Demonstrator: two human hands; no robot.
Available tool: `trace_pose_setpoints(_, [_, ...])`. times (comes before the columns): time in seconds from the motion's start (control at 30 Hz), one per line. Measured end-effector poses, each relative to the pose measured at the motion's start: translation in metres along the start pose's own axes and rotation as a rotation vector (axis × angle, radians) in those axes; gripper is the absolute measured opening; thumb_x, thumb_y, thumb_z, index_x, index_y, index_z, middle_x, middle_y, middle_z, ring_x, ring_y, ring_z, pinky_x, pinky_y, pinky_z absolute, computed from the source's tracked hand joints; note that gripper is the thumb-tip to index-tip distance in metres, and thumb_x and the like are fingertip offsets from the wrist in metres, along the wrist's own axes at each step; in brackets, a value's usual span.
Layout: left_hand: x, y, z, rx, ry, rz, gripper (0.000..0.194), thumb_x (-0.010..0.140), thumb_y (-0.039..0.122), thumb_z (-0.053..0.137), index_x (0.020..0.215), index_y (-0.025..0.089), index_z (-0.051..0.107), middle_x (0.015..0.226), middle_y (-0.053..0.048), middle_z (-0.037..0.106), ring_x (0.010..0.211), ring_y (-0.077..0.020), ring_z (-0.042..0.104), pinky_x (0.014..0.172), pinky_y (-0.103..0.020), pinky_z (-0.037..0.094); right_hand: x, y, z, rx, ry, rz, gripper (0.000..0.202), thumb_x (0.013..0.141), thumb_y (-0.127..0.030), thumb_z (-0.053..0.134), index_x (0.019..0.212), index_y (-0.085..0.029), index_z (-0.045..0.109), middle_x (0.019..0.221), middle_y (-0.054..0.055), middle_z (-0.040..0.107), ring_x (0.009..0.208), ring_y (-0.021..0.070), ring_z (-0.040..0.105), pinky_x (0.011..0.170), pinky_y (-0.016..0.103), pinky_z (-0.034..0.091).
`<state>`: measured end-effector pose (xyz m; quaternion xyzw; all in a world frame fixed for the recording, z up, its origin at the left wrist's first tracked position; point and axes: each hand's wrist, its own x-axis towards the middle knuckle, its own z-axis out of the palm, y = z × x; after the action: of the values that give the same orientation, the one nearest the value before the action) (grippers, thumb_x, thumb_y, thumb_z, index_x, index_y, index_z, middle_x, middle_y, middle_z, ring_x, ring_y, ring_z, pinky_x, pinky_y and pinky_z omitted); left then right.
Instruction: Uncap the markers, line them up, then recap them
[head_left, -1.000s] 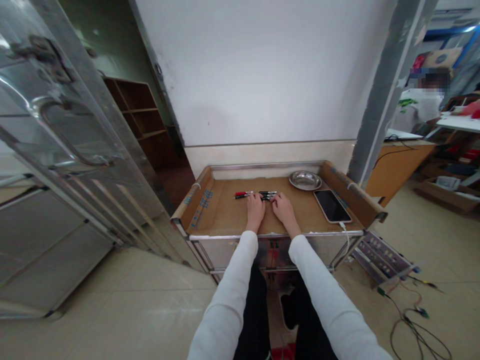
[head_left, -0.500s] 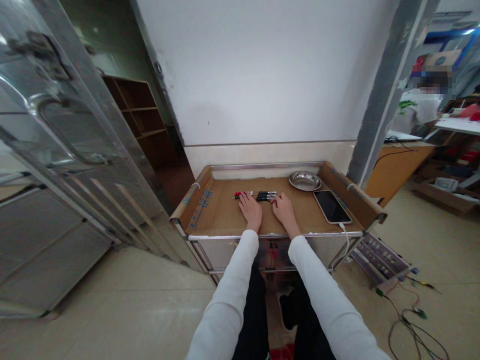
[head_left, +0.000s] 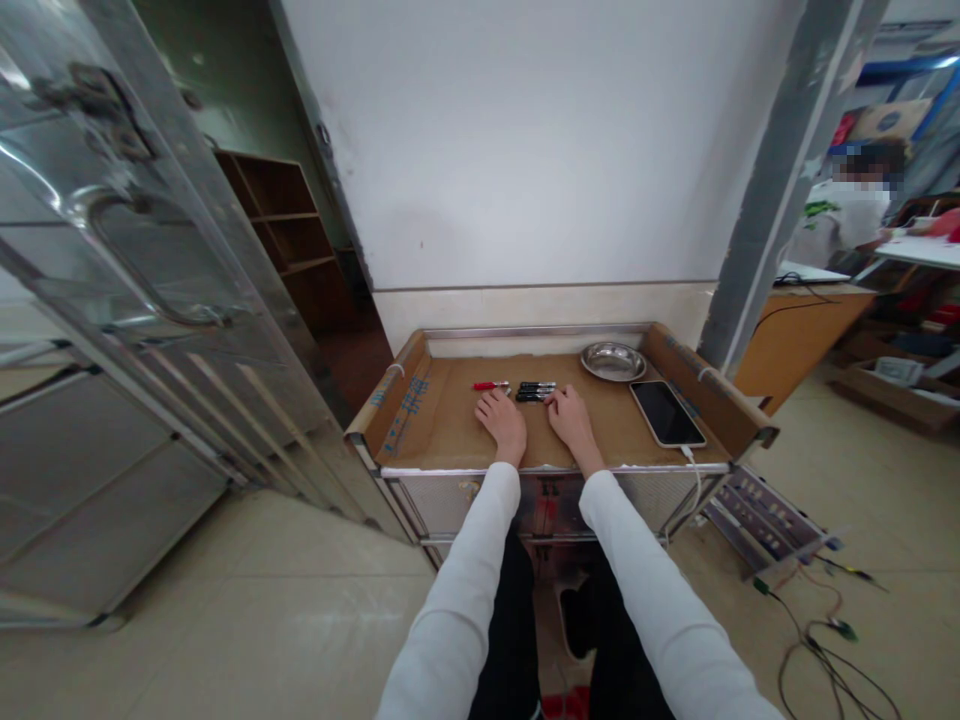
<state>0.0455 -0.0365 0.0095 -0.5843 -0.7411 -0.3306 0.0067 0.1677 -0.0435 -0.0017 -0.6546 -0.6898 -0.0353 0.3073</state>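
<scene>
Several black pens lie side by side on the cardboard lining of a metal cart. To their left is a red pen. My left hand rests palm down just below the red pen, fingers apart and slightly bent. A small shiny end shows by its index fingertip; what lies beneath the fingers is hidden. My right hand has its bent fingers together at the right ends of the black pens, touching the lowest one.
A round steel dish stands at the back right, with a phone on a white cable in front of it. Raised cardboard sides edge the cart. A metal door is at left; an electrical unit and wires lie on the floor at right.
My left hand has drawn slightly toward me, uncovering the red pen. The black pen tip that stuck out left of it no longer shows. My right hand stays at the black pens.
</scene>
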Motion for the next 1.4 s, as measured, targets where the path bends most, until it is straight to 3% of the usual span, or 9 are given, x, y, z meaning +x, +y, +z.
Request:
trace_pose_setpoints(0.13, [0.001,0.0,-0.002,-0.033,0.006,0.079,0.032,0.093,0.013,0.026,0.109,0.011,0.054,0.109,-0.02,0.057,0.106,-0.0306,0.053,0.09,-0.045,0.038,0.001,0.0,0.0,0.04,0.056,0.015,0.028,0.087,-0.01,0.04,0.108,-0.012,0.06,0.105,0.012,0.055,0.091,0.0192,0.054,0.084,0.029,0.042])
trace_pose_setpoints(0.27, [0.002,0.0,-0.002,-0.158,-0.065,0.413,0.026,0.095,0.018,0.032,0.108,0.017,0.055,0.108,-0.012,0.06,0.104,-0.0242,0.055,0.092,-0.038,0.04,0.001,-0.001,0.0,0.107,0.105,-0.02,0.048,0.085,-0.01,0.041,0.132,-0.013,0.044,0.118,0.014,0.05,0.097,0.0214,0.055,0.084,0.031,0.044])
trace_pose_setpoints(0.33, [0.003,0.0,0.0,-0.256,-0.119,0.524,0.022,0.094,0.019,0.038,0.106,0.019,0.056,0.107,-0.01,0.06,0.102,-0.0216,0.056,0.091,-0.034,0.042,0.001,-0.001,0.001,0.115,0.104,-0.044,0.049,0.085,-0.011,0.042,0.134,-0.015,0.043,0.119,0.014,0.049,0.099,0.0219,0.055,0.084,0.032,0.045])
trace_pose_setpoints(0.43, [0.005,0.0,0.005,-0.443,-0.148,0.566,0.019,0.091,0.019,0.045,0.108,0.02,0.055,0.106,-0.008,0.059,0.098,-0.0188,0.058,0.088,-0.032,0.046,0.002,0.001,0.003,0.109,0.119,-0.049,0.038,0.087,-0.013,0.042,0.124,-0.015,0.05,0.115,0.014,0.05,0.098,0.0219,0.056,0.083,0.032,0.045])
trace_pose_setpoints(0.6, [0.01,-0.002,0.014,-0.751,-0.018,0.531,0.033,0.085,0.021,0.057,0.117,0.019,0.048,0.105,-0.008,0.057,0.099,-0.0187,0.058,0.091,-0.035,0.048,0.004,0.004,0.007,0.071,0.122,-0.001,0.02,0.091,-0.021,0.044,0.104,-0.012,0.056,0.106,0.014,0.055,0.086,0.0204,0.056,0.077,0.031,0.044])
trace_pose_setpoints(0.77, [0.01,-0.001,0.013,-0.892,0.007,0.412,0.044,0.083,0.024,0.061,0.123,0.02,0.042,0.11,-0.01,0.056,0.099,-0.0179,0.06,0.084,-0.033,0.052,0.004,0.005,0.01,0.087,0.037,-0.065,0.017,0.09,-0.023,0.049,0.101,-0.015,0.059,0.105,0.011,0.055,0.081,0.0181,0.056,0.076,0.029,0.044])
trace_pose_setpoints(1.03, [0.01,-0.002,0.011,-0.867,0.055,0.37,0.035,0.086,0.024,0.054,0.119,0.018,0.044,0.12,-0.012,0.054,0.112,-0.0205,0.056,0.094,-0.037,0.048,0.007,0.015,0.021,0.236,0.046,-0.143,0.016,0.086,-0.016,0.049,0.098,-0.018,0.061,0.1,0.008,0.059,0.092,0.0194,0.057,0.084,0.032,0.046])
trace_pose_setpoints(1.4, [0.019,-0.012,0.017,-0.858,0.186,0.173,0.019,0.086,0.019,0.051,0.105,0.018,0.05,0.109,-0.01,0.056,0.103,-0.0188,0.055,0.095,-0.037,0.044,0.007,0.014,0.018,0.274,0.041,-0.139,0.017,0.09,-0.02,0.05,0.092,-0.018,0.066,0.099,0.008,0.062,0.093,0.0188,0.059,0.086,0.031,0.047])
